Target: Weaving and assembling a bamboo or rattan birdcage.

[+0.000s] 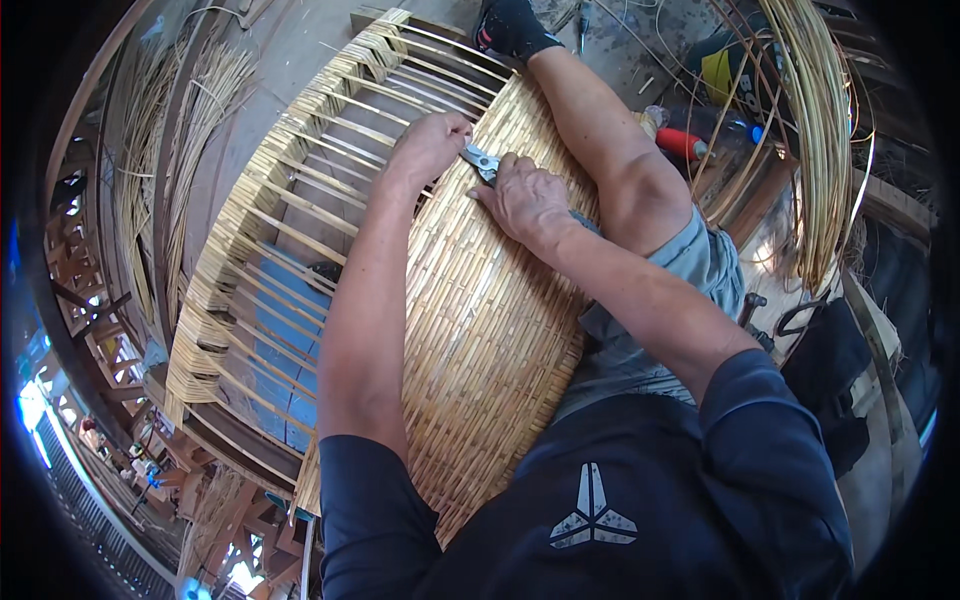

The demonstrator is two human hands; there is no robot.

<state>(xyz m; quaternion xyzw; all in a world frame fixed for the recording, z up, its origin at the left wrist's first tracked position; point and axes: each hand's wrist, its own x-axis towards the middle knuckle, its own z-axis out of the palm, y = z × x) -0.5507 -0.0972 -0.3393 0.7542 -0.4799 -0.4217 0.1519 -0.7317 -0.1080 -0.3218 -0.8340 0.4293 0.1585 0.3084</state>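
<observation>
A woven cane panel [490, 330] lies below my arms, its dense weave meeting a row of bare cane strands [310, 210] stretched to a wrapped frame side at the left. My right hand [532, 200] is closed round a pair of metal cutters [481, 160], whose jaws point up-left at the weave's edge. Close beside the jaws, my left hand [430, 148] rests at that edge with thumb and fingers pinched together. What they pinch is too small to make out. The cutters' handles are mostly hidden in my right palm.
My bare leg [610, 130] stretches along the panel's right side. Past it, a red bottle [680, 143] lies near a hanging bundle of long cane strips [815, 130]. More loose strips [190, 150] lie at the far left. Through the bare strands shows a blue sheet [285, 330].
</observation>
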